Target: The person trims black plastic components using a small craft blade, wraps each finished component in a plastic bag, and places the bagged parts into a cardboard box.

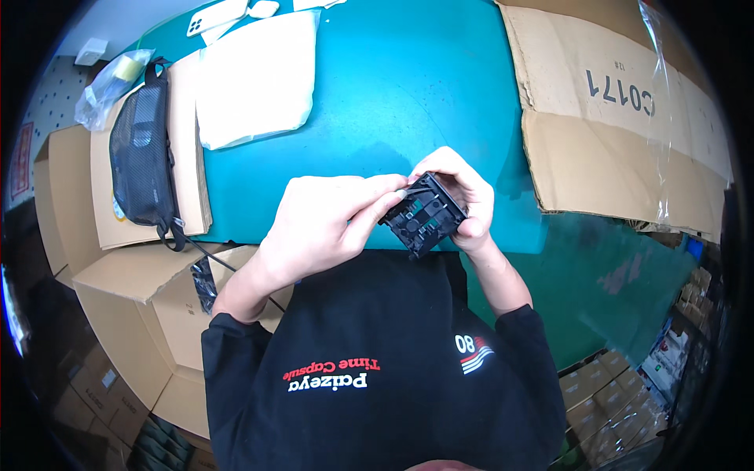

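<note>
A black plastic housing, boxy and with its inner side up, is tilted just above the near edge of the table in front of my chest. Bits of green and small moulded parts show inside it. My right hand wraps round its far and right sides, thumb on the right edge. From the left, my left hand reaches in with thumb and forefinger pinched at the housing's upper left corner. A thin dark sliver shows by those fingertips; I cannot tell whether it is separate from the housing.
The green table mat lies beyond my hands. To its left are a white padded packet, a black mesh pouch on cardboard sheets, and an open carton. A large cardboard piece covers the right side. A white phone lies at the back.
</note>
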A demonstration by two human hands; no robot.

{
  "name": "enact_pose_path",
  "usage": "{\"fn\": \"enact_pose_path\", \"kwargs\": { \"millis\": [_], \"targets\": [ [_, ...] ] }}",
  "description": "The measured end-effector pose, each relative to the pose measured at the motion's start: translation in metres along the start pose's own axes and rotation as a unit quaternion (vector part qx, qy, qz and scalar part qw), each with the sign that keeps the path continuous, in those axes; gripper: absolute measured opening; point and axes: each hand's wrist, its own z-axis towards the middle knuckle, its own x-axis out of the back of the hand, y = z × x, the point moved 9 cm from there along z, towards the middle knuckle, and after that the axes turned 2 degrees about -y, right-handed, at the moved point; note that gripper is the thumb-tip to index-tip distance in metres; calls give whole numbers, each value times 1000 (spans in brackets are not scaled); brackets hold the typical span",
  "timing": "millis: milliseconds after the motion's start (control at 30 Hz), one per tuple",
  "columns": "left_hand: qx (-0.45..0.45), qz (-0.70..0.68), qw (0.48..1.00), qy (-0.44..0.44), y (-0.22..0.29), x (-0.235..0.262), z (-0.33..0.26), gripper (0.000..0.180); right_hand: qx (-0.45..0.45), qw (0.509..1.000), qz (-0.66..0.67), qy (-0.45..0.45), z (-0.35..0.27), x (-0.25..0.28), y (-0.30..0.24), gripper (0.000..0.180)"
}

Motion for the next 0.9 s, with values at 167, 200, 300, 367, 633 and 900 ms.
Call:
{"fn": "enact_pose_path", "kwargs": {
  "millis": [167, 200, 300, 367, 633, 900],
  "targets": [
    [9, -52, 998, 46, 12, 19, -4, 18, 101, 995, 5, 4, 3, 10, -12, 105],
    [15, 16, 999, 32, 21, 23, -4, 18, 166, 985, -49, 2, 2, 12, -23, 106],
    [-1, 68, 995, 70, 33, 25, -11, 18, 256, 955, -150, -9, -1, 11, -42, 105],
    [-11, 135, 990, 45, 40, 23, -13, 15, 303, 930, -209, 2, -5, 6, -53, 103],
    [9, 206, 978, 16, 50, 19, -6, 9, 336, 904, -265, -7, -7, -2, -64, 99],
    [11, 213, 977, 11, 51, 17, -5, 9, 333, 902, -275, -6, -9, -1, -62, 99]
  ]
}}
